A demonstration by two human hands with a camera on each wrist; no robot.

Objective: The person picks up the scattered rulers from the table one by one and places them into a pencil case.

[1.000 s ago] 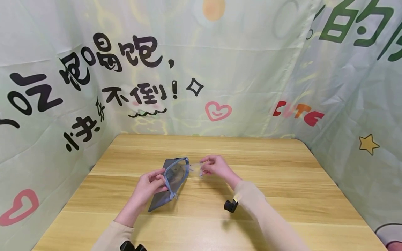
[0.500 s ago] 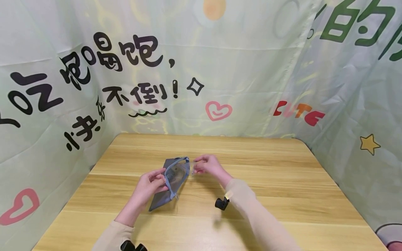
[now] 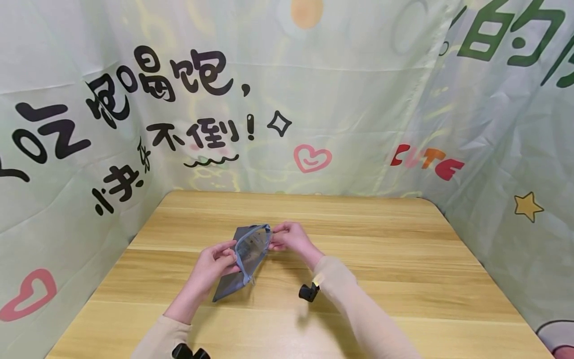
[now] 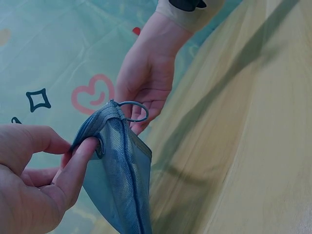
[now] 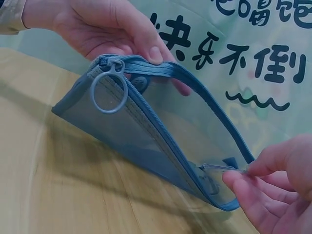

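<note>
A blue-grey zip pouch (image 3: 230, 285) is held tilted above the table, its mouth spread wide. My left hand (image 3: 214, 263) pinches one edge of that mouth between thumb and fingers, also seen in the left wrist view. At the opposite end of the opening, my right hand (image 3: 292, 240) pinches a thin clear piece (image 5: 222, 167), its kind hard to tell. In the right wrist view the clear piece reaches into the pouch mouth. A ring-shaped zip pull (image 5: 93, 95) hangs at the pouch's corner, near the left hand. The pouch's contents are unclear.
Beneath both hands lies a wooden table (image 3: 381, 279). Printed cloth (image 3: 358, 109) stands round its back and sides. A small black camera (image 3: 308, 292) sits at the right wrist, and another black device (image 3: 190, 352) at the left.
The right hand has moved left to the pouch, carrying the clear piece from outside into its mouth. My left hand and the pouch have stayed in place.
</note>
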